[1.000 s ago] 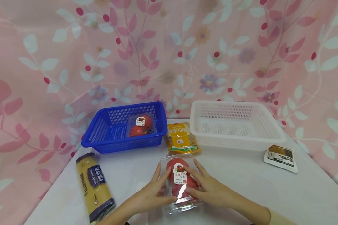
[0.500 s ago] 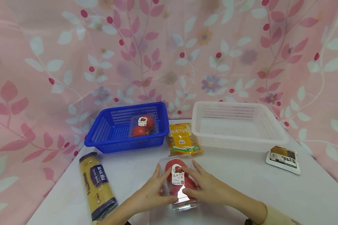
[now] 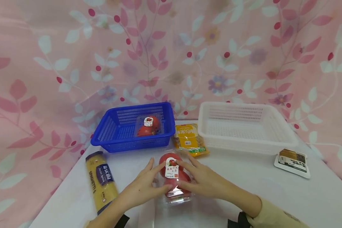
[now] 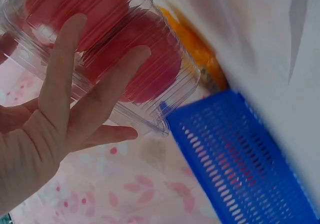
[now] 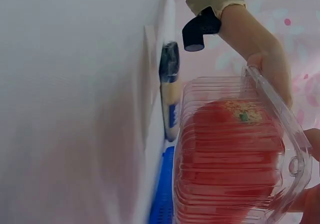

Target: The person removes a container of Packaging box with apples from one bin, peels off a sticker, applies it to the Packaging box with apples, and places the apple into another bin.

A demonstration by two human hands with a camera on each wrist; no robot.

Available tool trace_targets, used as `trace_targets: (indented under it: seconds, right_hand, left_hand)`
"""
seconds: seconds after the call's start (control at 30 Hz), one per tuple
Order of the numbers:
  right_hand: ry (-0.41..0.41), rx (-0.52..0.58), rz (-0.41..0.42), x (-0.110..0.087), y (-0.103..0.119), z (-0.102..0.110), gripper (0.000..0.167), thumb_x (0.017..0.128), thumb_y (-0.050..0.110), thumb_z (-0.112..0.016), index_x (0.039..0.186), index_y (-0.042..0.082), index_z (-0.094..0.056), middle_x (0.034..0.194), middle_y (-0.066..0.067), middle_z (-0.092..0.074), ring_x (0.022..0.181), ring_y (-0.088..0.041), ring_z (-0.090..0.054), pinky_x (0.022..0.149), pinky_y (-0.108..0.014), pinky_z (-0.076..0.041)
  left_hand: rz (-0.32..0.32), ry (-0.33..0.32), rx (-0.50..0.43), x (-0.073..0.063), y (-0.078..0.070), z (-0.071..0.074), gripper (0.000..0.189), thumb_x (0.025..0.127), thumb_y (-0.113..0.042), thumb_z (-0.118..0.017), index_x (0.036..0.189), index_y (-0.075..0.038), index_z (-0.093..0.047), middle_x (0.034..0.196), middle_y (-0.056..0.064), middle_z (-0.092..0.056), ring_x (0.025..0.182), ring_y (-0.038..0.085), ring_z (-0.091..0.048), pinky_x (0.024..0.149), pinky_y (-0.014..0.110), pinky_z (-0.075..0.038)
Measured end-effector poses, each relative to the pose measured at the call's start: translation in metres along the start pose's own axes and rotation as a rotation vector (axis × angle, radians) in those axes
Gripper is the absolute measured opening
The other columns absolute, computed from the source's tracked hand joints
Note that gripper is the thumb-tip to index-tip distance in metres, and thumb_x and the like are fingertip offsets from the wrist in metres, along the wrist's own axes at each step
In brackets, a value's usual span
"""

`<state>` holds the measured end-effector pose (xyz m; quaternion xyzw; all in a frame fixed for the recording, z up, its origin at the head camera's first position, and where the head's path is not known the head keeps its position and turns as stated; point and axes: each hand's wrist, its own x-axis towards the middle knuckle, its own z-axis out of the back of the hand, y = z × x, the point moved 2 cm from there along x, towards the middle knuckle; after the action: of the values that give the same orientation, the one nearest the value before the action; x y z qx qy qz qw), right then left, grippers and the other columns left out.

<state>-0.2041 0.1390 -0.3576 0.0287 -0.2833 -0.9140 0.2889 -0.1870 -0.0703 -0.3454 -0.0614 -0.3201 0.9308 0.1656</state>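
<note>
In the head view a clear plastic box of red apples (image 3: 172,182), with a white label on its lid, is held between both hands at the near middle of the table. My left hand (image 3: 142,185) grips its left side, thumb and index finger over the lid; the left wrist view shows other fingers against the ribbed side. My right hand (image 3: 206,180) grips the opposite side in the same way, thumb and fingertips on the lid. In the right wrist view the box stands off the white tabletop. A yellow grain bag (image 3: 189,139) lies just beyond it.
A blue basket (image 3: 131,147) at back left contains another box of red apples (image 3: 149,125). The white basket (image 3: 248,144) stands at back right, near a small flat package (image 3: 292,162). Spaghetti (image 3: 102,180) in a yellow pack lies by my left forearm.
Both hands have raised the apple box and carried it left and away from the body. The view has turned a little left. The baskets and other packs stay in place.
</note>
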Motion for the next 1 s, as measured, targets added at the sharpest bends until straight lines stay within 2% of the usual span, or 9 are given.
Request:
trace_targets:
  seconds: [0.2,0.3,0.53,0.7,0.8,0.87,0.9,0.93,1.0]
  right_hand:
    - [-0.013,-0.032,0.013,0.022,0.02,0.011,0.07,0.08,0.067,-0.048,0.14,0.033,-0.036,0.15,-0.013,-0.017,0.122,-0.039,-0.041,0.082,-0.054,-0.046]
    - [-0.04,-0.055,0.043,0.034,0.029,0.014,0.069,0.082,0.065,-0.048,0.141,0.032,-0.035,0.15,-0.014,-0.017,0.122,-0.039,-0.041,0.083,-0.053,-0.045]
    - [-0.083,-0.035,0.073,0.072,0.05,0.022,0.066,0.083,0.06,-0.051,0.14,0.032,-0.035,0.149,-0.017,-0.018,0.121,-0.042,-0.041,0.077,-0.051,-0.049]
    - [-0.096,-0.045,0.103,0.114,0.062,0.033,0.064,0.084,0.059,-0.051,0.14,0.031,-0.035,0.148,-0.019,-0.019,0.125,-0.043,-0.034,0.083,-0.057,-0.043]
    - [-0.096,-0.05,0.097,0.139,0.066,0.038,0.063,0.084,0.059,-0.05,0.139,0.032,-0.036,0.149,-0.019,-0.019,0.128,-0.042,-0.031,0.087,-0.059,-0.04]
    - [-0.096,-0.061,0.097,0.155,0.069,0.04,0.062,0.085,0.058,-0.05,0.139,0.031,-0.037,0.148,-0.019,-0.019,0.129,-0.04,-0.029,0.09,-0.058,-0.037]
    - [-0.095,-0.068,0.095,0.162,0.071,0.04,0.062,0.085,0.057,-0.05,0.138,0.03,-0.037,0.148,-0.018,-0.02,0.13,-0.04,-0.028,0.091,-0.058,-0.037]
    - [-0.094,-0.072,0.093,0.169,0.072,0.041,0.061,0.085,0.057,-0.05,0.138,0.029,-0.037,0.148,-0.018,-0.021,0.131,-0.039,-0.027,0.091,-0.057,-0.037]
    - [-0.087,-0.075,0.095,0.184,0.075,0.041,0.06,0.086,0.055,-0.051,0.138,0.027,-0.038,0.147,-0.017,-0.025,0.133,-0.037,-0.024,0.093,-0.056,-0.036]
  left_hand:
    - [0.039,-0.108,0.023,0.001,-0.001,0.028,0.069,0.079,-0.053,-0.063,0.136,-0.02,-0.045,0.148,0.024,-0.013,0.106,0.035,-0.055,0.074,0.048,-0.051]
    - [0.041,-0.144,0.041,0.002,-0.001,0.043,0.064,0.082,-0.049,-0.062,0.136,-0.019,-0.046,0.148,0.024,-0.012,0.1,0.034,-0.059,0.072,0.045,-0.052]
    - [0.0,-0.237,0.164,0.007,0.003,0.082,0.056,0.088,-0.043,-0.057,0.135,-0.014,-0.048,0.144,0.03,-0.019,0.118,0.053,-0.036,0.077,0.06,-0.044]
    - [0.031,-0.299,0.227,0.024,0.011,0.117,0.052,0.09,-0.042,-0.054,0.133,-0.015,-0.05,0.144,0.027,-0.024,0.123,0.057,-0.024,0.083,0.072,-0.027]
    - [0.044,-0.326,0.232,0.037,0.017,0.134,0.05,0.09,-0.04,-0.053,0.133,-0.014,-0.05,0.143,0.027,-0.026,0.124,0.054,-0.025,0.086,0.07,-0.027]
    - [0.048,-0.347,0.243,0.044,0.022,0.142,0.049,0.091,-0.039,-0.051,0.133,-0.014,-0.05,0.143,0.027,-0.027,0.124,0.052,-0.028,0.086,0.069,-0.029]
    - [0.049,-0.358,0.25,0.047,0.024,0.146,0.048,0.091,-0.039,-0.05,0.133,-0.014,-0.05,0.142,0.027,-0.028,0.119,0.049,-0.038,0.083,0.066,-0.036]
    - [0.051,-0.369,0.253,0.051,0.027,0.15,0.048,0.092,-0.038,-0.05,0.133,-0.013,-0.05,0.141,0.028,-0.029,0.111,0.047,-0.048,0.078,0.062,-0.043]
    - [0.052,-0.395,0.268,0.056,0.033,0.157,0.047,0.092,-0.037,-0.048,0.132,-0.012,-0.051,0.14,0.028,-0.031,0.105,0.046,-0.052,0.066,0.052,-0.049]
